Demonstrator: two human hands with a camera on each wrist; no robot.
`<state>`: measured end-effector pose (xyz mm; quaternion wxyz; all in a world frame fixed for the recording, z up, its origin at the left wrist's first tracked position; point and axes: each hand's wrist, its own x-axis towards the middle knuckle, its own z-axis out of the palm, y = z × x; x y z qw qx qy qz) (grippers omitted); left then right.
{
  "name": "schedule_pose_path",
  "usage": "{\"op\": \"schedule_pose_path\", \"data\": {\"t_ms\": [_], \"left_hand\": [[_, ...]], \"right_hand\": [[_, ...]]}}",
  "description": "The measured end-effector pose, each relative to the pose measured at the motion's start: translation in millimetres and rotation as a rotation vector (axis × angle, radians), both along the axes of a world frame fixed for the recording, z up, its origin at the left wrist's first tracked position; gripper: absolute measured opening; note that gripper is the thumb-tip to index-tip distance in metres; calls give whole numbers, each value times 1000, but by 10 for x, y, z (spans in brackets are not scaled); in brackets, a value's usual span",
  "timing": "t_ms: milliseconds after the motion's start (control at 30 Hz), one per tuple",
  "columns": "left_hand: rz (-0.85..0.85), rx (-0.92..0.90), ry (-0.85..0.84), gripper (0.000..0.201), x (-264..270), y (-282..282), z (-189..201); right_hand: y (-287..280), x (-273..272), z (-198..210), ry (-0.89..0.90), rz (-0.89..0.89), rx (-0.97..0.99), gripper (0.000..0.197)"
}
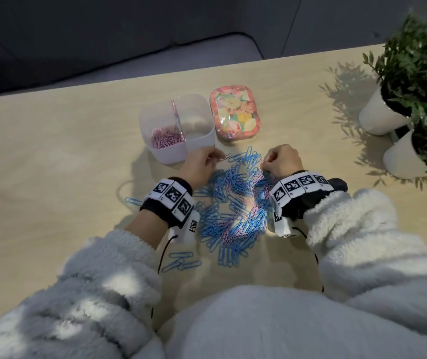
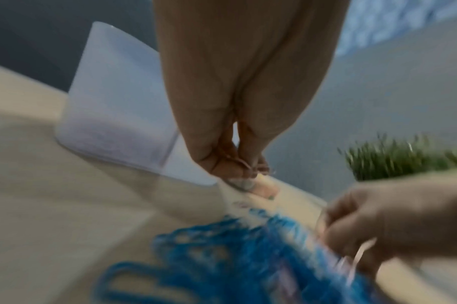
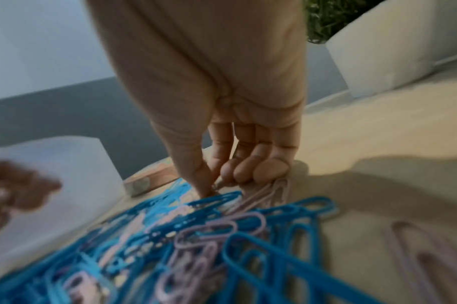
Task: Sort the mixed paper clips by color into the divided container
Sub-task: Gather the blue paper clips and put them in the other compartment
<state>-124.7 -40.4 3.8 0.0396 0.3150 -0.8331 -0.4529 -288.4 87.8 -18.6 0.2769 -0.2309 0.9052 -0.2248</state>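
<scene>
Mostly blue clips (image 1: 233, 211), pink ones (image 1: 166, 138) binned

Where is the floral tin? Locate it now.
In the head view, the floral tin lies on the table's far side, immediately right of the divided container, beyond the paper clip pile.

A floral tin (image 1: 235, 114) lies on the wooden table (image 1: 52, 156); 2 white-potted plants (image 1: 419, 81) stand at its right.

Frosted plastic container (image 1: 197, 141), matt pale wood table (image 1: 52, 156), fluffy fleece sleeves (image 1: 357, 229).
</scene>
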Motion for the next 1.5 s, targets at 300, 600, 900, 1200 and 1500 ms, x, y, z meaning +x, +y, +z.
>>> {"op": "schedule_pose_path", "data": {"t_ms": [300, 600, 900, 1200, 1500], "left_hand": [[140, 600, -132, 31, -140, -22, 159], [122, 466, -161, 36, 117, -63, 52], [-14, -81, -292, 32, 41, 248, -109], [-41, -287, -380, 29, 50, 275, -151], [-4, -384, -247, 18, 95, 169, -31]], "right_hand": [[-16, 43, 53, -330, -255, -400, 21], [-563, 310, 122, -85, 295, -173, 9], [-534, 288, 106, 49, 601, -8, 3], [278, -64, 329, -574, -37, -481, 26], [457, -47, 35, -369, -96, -295, 17]]}}
